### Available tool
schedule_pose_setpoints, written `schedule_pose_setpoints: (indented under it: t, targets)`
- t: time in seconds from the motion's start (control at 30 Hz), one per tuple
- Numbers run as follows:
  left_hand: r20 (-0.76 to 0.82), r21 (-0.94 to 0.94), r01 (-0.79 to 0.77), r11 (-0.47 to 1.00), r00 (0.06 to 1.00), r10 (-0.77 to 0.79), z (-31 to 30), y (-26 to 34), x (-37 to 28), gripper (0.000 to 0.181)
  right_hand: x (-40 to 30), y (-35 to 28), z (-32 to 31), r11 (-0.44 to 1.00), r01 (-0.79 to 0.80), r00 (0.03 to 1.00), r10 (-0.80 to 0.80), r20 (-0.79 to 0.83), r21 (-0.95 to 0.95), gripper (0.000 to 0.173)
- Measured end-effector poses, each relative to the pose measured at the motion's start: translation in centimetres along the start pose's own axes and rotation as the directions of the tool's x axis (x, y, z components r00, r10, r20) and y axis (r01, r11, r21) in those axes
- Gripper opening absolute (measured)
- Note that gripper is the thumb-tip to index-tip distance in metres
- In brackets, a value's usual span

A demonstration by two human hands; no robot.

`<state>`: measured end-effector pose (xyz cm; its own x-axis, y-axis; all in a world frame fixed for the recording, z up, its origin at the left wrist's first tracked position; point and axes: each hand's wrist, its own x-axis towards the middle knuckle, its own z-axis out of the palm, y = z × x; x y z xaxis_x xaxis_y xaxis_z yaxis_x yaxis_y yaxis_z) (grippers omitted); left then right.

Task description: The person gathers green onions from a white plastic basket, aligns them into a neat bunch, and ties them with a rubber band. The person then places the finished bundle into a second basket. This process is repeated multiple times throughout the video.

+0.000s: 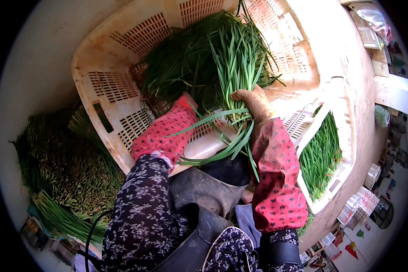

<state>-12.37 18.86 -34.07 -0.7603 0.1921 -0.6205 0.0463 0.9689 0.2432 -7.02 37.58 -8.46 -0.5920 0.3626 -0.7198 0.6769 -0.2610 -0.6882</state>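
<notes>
My right hand (pixel 257 103), in a soiled brown glove, grips a bunch of green Chinese chives (pixel 236 68). Several loose leaves (pixel 224 154) droop below that hand over the near rim. Both forearms wear red patterned sleeve covers. My left hand (pixel 186 99) reaches into the white slatted plastic crate (pixel 190 153), at the near edge of a heap of dark green chives (pixel 180 61). Its fingers are mostly hidden, so whether it holds any leaves cannot be told. The heap lies against the crate's far side.
A large stack of chives (pixel 78 170), cut ends showing, stands at the left by the wall. To the right, a second white crate (pixel 348 136) holds upright bundled chives (pixel 321 156). A dark rubber apron (pixel 207 187) covers my lap. Several more crates (pixel 357 204) stand farther right.
</notes>
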Motion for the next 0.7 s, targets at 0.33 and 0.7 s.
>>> schedule_pose_setpoints:
  t: [0.33,0.7]
  targets:
    - [0.724,-0.669,0.622,0.407,0.670,0.167,-11.9,1.5,-3.6,0.043,1.3,1.0,-0.3,0.989,-0.011,0.999,0.003,0.052,0.147,0.043]
    - [0.390,-0.808,0.582,-0.096,0.650,0.653,-16.4,13.0,-14.5,0.074,-2.3,-1.0,-1.2,0.967,0.249,0.954,-0.255,0.160,0.054,0.077]
